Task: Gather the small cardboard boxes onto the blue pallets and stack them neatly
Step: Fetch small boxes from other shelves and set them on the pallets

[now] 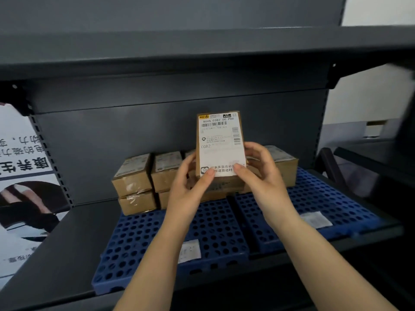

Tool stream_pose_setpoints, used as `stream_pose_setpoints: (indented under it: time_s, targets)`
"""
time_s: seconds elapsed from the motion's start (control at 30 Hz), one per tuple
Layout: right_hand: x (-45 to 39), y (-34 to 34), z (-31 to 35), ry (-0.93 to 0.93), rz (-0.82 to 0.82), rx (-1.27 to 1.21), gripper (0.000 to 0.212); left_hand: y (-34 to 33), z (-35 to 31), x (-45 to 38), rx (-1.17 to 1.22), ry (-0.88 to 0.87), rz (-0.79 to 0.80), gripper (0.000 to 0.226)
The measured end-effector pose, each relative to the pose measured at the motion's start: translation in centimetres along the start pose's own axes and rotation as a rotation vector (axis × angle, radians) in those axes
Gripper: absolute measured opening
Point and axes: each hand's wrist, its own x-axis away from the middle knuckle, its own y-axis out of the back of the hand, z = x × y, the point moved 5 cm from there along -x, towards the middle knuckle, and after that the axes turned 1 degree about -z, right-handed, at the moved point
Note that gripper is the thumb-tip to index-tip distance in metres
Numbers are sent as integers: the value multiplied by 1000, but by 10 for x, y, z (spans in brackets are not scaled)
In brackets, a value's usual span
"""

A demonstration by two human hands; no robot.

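Both hands are up in front of the shelf, and they grip one box [219,142] between them. Left hand [187,189] pinches the lower left edge, with its thumb on the white label. Right hand [260,173] pinches the lower right edge, thumb on the label too. That box stands up tall, with its label facing out, and it is lifted above the other boxes.

Under the arms lie two blue pallets full of round holes, side by side on the dark shelf [67,239]. On the left pallet [139,239] there is a small white sticker near the front. On the right pallet [325,198] there is another white sticker.

Farther back, more boxes sit at the rear of the pallets. On the left is a stack [134,182], two boxes high, and one more stack sits just beside it. Behind the right hand lies a flat box [283,162].

A gray wall closes the back of the shelf. A white poster [24,167] with black writing hangs at the far left.
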Motion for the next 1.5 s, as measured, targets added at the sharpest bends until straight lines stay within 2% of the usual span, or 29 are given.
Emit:
stream_pose_setpoints:
  time_s: [0.1,0.17,0.3,0.4,0.47,0.63,0.9,1.2,1.3,1.5]
  targets:
    - [1,43,2,-1,-31,-9,42,-41,0,2,-37,1,62,62]
    - [1,73,2,-10,-28,-14,45,-69,0,4,-35,2,75,55]
    - [-2,135,1,-25,-5,38,49,-130,2,6,-23,18,56,47]
    - [-6,186,-4,-34,-30,59,49,-178,7,7,-10,39,59,52]
    - [-9,215,-9,-57,-38,50,48,-207,11,8,-5,68,47,56]
    - [-16,263,-33,-148,-45,-48,45,-258,25,6,-19,130,14,48]
    - [-34,292,-86,-258,-74,-52,36,-292,65,-13,-105,253,59,40]
    - [-67,296,-137,-371,-82,54,34,-300,108,-52,-268,329,96,52]
    - [-82,295,-145,-393,-106,63,31,-296,113,-65,-365,293,63,56]
    - [-107,287,-151,-357,-108,142,29,-287,115,-82,-486,178,-57,42]
